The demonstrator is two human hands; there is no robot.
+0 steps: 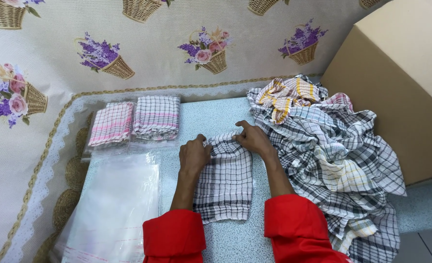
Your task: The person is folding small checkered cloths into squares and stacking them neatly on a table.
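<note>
A folded black-and-white checked cloth (pixel 228 182) lies on the pale blue table (pixel 211 114) in front of me. My left hand (pixel 193 155) rests on its upper left corner, fingers curled over the far edge. My right hand (pixel 253 138) pinches the upper right corner of the same cloth. Both arms wear red sleeves. Right beside my right hand lies a loose heap of checked cloths (pixel 330 156), black, grey, yellow and pink.
Two folded pink-striped checked cloths in clear bags (pixel 137 122) lie at the back left. A stack of empty clear plastic bags (pixel 113 209) lies at the front left. A large cardboard box (pixel 401 83) stands at the right. A floral cover (pixel 104 53) hangs behind.
</note>
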